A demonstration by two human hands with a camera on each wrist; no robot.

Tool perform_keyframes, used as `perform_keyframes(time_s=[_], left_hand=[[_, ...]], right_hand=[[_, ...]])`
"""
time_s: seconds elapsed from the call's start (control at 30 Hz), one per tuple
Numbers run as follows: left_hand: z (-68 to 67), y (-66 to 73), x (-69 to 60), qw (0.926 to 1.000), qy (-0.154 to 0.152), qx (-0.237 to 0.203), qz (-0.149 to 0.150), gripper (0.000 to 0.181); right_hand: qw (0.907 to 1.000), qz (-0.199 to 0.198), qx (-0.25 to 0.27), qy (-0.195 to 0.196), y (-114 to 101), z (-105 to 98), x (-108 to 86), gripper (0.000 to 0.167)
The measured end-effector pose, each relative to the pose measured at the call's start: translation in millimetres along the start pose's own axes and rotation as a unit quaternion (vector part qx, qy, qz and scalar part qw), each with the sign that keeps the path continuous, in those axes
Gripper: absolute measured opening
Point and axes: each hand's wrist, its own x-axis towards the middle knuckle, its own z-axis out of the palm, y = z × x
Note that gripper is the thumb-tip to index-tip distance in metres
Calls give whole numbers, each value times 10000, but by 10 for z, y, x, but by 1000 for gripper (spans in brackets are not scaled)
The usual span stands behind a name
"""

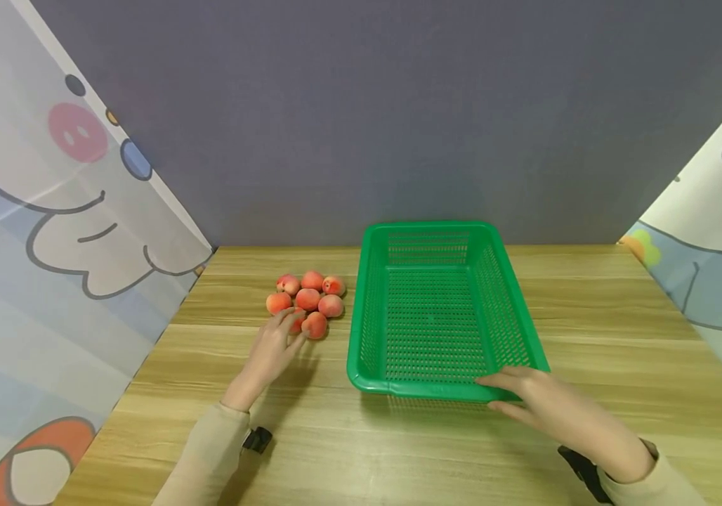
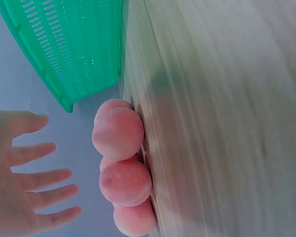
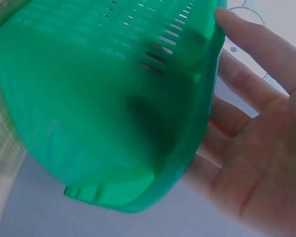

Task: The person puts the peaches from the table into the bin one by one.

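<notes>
Several red-orange peaches (image 1: 307, 299) lie grouped on the table, left of a green plastic basket (image 1: 421, 388). My left hand (image 1: 272, 348) is over the near side of the group, partly covering one peach. In the left wrist view the fingers of that hand (image 2: 34, 177) are spread and hold nothing, with a gap to the peaches (image 2: 119, 133). At the basket's near right corner, my right hand (image 1: 547, 404) holds the rim. The right wrist view has this hand (image 3: 266, 138) at the basket rim (image 3: 204, 108), the fingers partly hidden behind it.
The basket stands upright with its perforated floor in view and no items inside. Under everything is a wood-grain table (image 1: 367, 457). A grey panel (image 1: 399, 119) rises behind it, and cartoon-printed sheets (image 1: 13, 267) flank both sides.
</notes>
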Motion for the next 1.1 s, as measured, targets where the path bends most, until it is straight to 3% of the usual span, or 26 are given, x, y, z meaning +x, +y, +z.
perform_keyframes(time_s=[0.17, 0.43, 0.67, 0.97, 1.1], left_hand=[[-10, -53, 48, 9996, -141, -26, -230, 32], [5, -151, 141, 9997, -112, 40, -194, 31], [88, -133, 250, 9986, -149, -307, 397, 22], [209, -78, 292, 9956, -526, -135, 759, 25], [280, -81, 305, 9961, -543, -7, 702, 23]], right_hand=[[10000, 24, 23, -67, -12, -17, 12, 30], [9998, 132, 39, -149, -41, -39, 22, 29], [9998, 69, 71, -146, -25, -33, 23, 28], [10000, 31, -17, -80, -27, -29, 27, 28], [10000, 24, -44, -48, -27, -25, 29, 28]])
